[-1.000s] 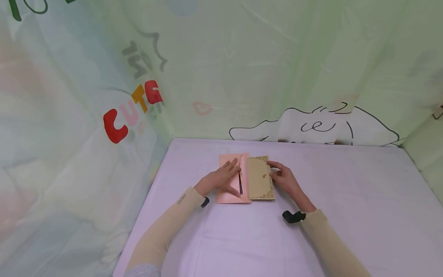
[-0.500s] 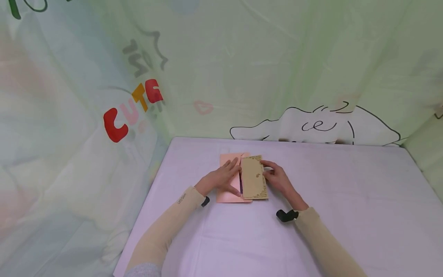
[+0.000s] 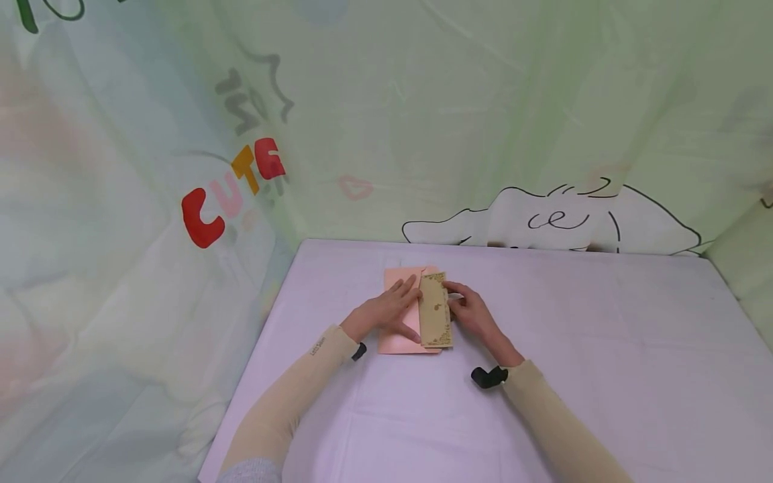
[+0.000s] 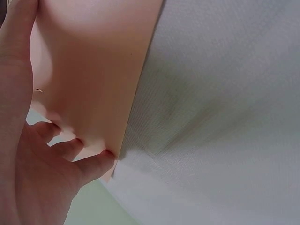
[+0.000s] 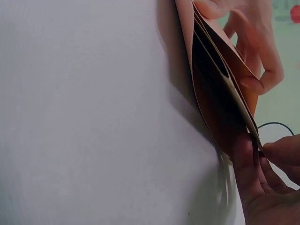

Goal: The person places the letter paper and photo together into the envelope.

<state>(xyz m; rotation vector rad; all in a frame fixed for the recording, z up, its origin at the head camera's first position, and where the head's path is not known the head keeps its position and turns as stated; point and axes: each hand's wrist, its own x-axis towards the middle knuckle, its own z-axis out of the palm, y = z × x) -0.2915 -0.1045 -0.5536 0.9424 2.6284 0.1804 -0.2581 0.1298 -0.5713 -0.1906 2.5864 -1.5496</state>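
Note:
A pink envelope [image 3: 398,344] lies on the table, its mouth facing right. Partly inside it is a tan card [image 3: 435,315] with ornate brown corners. My left hand [image 3: 385,312] rests spread over the envelope; in the left wrist view its fingertips touch the pink paper [image 4: 93,70] near an edge. At the card's right edge, my right hand [image 3: 474,314] pinches it between thumb and fingers. The right wrist view looks into the bulging envelope mouth [image 5: 186,33], where the folded card [image 5: 236,93] sits between the walls. The inserted part of the card is hidden in the head view.
A pale lilac cloth covers the table [image 3: 604,355]. Behind it hangs a printed fabric backdrop [image 3: 423,134], with another fabric wall [image 3: 109,302] on the left. A black device [image 3: 489,377] is strapped at the right wrist.
My right hand has moved left, sliding the card further into the envelope, so less of it shows. The left hand has stayed in place on the envelope.

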